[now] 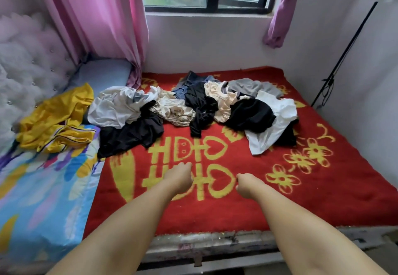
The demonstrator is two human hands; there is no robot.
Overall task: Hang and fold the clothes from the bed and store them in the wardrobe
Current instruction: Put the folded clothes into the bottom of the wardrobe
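Left hand [179, 175] and right hand [245, 185] reach over the red blanket [301, 205], fingers curled, holding nothing. Clothes pile [193, 106] lies well beyond on the bed. Advice: take one near garment, e.g. black top [129, 134], lift clear, shake flat before hanging.

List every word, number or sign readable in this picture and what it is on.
"囍", large yellow double-happiness character, seen upside down, woven on the red blanket.
No other writing is readable: none shows on the pile of clothes, the yellow garment or the floral sheet.
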